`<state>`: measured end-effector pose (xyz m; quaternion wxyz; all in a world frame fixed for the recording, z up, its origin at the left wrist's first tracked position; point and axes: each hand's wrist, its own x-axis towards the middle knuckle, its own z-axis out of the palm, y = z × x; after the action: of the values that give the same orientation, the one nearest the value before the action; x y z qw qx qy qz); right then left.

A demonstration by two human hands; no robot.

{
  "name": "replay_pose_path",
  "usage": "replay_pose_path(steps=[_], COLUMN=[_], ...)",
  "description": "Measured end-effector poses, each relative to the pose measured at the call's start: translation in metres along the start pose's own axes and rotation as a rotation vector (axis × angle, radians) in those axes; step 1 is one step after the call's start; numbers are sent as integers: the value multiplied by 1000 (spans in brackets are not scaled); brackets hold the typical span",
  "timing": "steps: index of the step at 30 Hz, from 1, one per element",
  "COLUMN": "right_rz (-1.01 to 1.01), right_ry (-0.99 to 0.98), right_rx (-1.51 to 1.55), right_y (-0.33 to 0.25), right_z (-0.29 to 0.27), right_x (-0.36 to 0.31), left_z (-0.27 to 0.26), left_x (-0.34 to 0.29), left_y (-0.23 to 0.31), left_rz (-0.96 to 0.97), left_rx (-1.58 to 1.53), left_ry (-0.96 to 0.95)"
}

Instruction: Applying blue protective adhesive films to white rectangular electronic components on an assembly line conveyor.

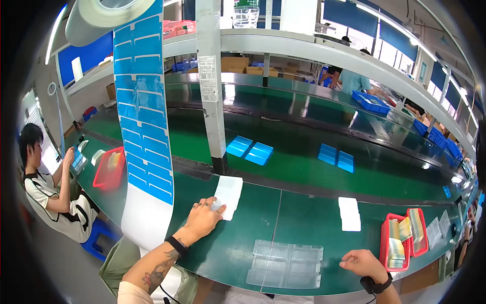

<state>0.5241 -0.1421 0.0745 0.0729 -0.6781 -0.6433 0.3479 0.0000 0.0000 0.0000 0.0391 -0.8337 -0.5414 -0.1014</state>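
Observation:
My left hand (202,219) rests on a stack of white, translucent flat pieces (230,191) at the middle of the near bench, its fingers stretched over the lower left part. My right hand (363,264) hovers at the near right with thumb and fingertips drawn together; what they pinch, if anything, is too small to make out. Between the hands, several clear plastic pieces (286,265) lie side by side in a flat block. A second white stack (349,214) sits beyond my right hand.
A roll's strip of blue labels (147,101) hangs at left, beside a grey post (210,91). Red baskets (396,243) of cards stand right; another red basket (109,169) stands left. Blue sheets (259,153) lie on the green belt. A seated person (58,192) works at far left.

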Motion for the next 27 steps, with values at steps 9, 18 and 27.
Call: replay_pose_path(steps=[9,18,27], right_rz=[-118,-184,-59], right_ry=[251,479,396], right_rx=[-259,-388,-334], right_y=[7,32,45], right_z=[-24,-23,-35], right_x=[58,92,106], left_z=[-2,-3,-16], left_x=[-5,6,15], left_y=[3,-4,-1], left_rz=[-109,-199,-219], left_rx=[-71,-402,-407], left_ry=[50,27,-18])
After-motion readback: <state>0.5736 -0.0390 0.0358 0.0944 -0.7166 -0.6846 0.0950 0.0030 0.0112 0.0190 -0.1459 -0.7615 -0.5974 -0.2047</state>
